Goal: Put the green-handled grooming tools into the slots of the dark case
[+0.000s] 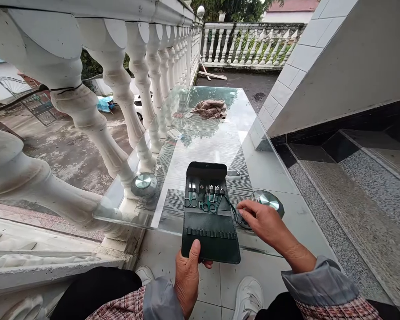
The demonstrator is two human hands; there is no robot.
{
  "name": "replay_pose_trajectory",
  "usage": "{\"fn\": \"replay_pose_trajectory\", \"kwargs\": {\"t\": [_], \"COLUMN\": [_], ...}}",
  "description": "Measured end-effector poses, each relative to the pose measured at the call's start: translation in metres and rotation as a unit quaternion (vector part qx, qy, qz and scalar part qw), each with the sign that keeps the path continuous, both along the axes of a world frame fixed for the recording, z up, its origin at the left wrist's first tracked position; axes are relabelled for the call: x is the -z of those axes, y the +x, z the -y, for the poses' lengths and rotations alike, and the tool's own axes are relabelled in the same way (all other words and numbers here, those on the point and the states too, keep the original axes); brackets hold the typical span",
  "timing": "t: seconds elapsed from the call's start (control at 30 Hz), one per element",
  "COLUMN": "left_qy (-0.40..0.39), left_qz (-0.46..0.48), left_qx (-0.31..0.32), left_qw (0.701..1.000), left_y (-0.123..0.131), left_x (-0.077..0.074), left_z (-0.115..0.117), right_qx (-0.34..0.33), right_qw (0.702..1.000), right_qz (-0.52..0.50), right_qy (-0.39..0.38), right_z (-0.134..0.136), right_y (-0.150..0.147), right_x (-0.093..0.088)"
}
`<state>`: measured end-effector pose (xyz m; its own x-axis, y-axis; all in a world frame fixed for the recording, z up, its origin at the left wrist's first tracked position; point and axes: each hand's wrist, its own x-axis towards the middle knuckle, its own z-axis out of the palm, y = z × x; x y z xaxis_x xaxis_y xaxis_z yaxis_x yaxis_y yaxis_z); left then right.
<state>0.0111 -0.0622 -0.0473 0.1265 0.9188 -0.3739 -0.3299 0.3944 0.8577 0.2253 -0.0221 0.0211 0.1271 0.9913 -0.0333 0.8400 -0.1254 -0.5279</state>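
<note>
In the head view my left hand (188,275) grips the lower edge of an open dark green manicure case (208,253), thumb on top and fingers beneath. Its upper part holds small scissors (191,202), a second pair of green-handled scissors (209,206), nail clippers (214,193) and other slim tools. A row of small elastic loops (211,233) crosses the lower panel with nothing in them. At the case's right edge, my right hand (262,220) pinches the green handle end of nippers (231,208), whose head is still at the case.
Beneath the case is a glass table (270,173) with round metal-capped supports (144,182). A crumpled brown cloth (210,109) and a small card (175,134) lie farther back. White balusters (115,89) line the left; stone steps (346,191) rise on the right.
</note>
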Motion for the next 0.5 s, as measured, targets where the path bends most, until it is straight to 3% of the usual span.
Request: {"fn": "replay_pose_trajectory", "kwargs": {"t": [0.2, 0.3, 0.5], "left_qy": [-0.010, -0.003, -0.009], "left_qz": [-0.018, -0.021, 0.002], "left_qx": [0.007, 0.012, 0.010], "left_qw": [1.000, 1.000, 1.000], "left_y": [0.000, 0.000, 0.000], "left_x": [-0.002, -0.001, 0.001], "left_z": [0.000, 0.000, -0.001], "right_qx": [-0.022, -0.029, 0.136], "right_qw": [0.999, 0.999, 0.989], "right_qz": [0.043, 0.017, 0.012], "right_qy": [-0.003, 0.021, 0.059], "right_z": [0.004, 0.007, 0.013], "right_y": [0.011, 0.020, 0.044], "right_x": [0.000, -0.003, -0.011]}}
